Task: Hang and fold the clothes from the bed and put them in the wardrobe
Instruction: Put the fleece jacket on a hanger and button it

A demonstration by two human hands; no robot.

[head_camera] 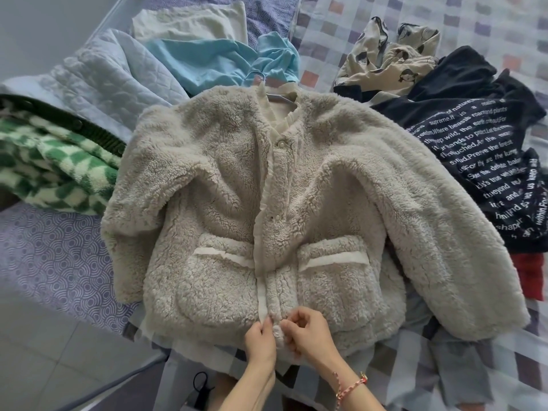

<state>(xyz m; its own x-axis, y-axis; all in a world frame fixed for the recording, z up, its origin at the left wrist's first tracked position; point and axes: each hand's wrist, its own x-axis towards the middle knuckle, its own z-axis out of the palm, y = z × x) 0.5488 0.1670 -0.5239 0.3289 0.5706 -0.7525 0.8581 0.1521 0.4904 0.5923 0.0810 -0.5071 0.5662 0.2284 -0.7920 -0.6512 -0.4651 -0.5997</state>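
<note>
A cream fleece jacket (225, 179) lies face up on the bed, spread flat, with a hanger (278, 97) showing inside its collar. Its front placket is snapped in the upper part. At the bottom hem my left hand (261, 342) pinches the left edge of the placket. My right hand (308, 333) pinches the right edge beside it, fingers curled over the fleece. Both sleeves lie out to the sides.
A green checked cardigan (53, 161) lies at the left, a light blue garment (207, 60) and white cloth (189, 22) behind. A black printed shirt (480, 149), a patterned cream garment (394, 57) and something red (530, 274) lie at the right. The floor (44, 351) shows lower left.
</note>
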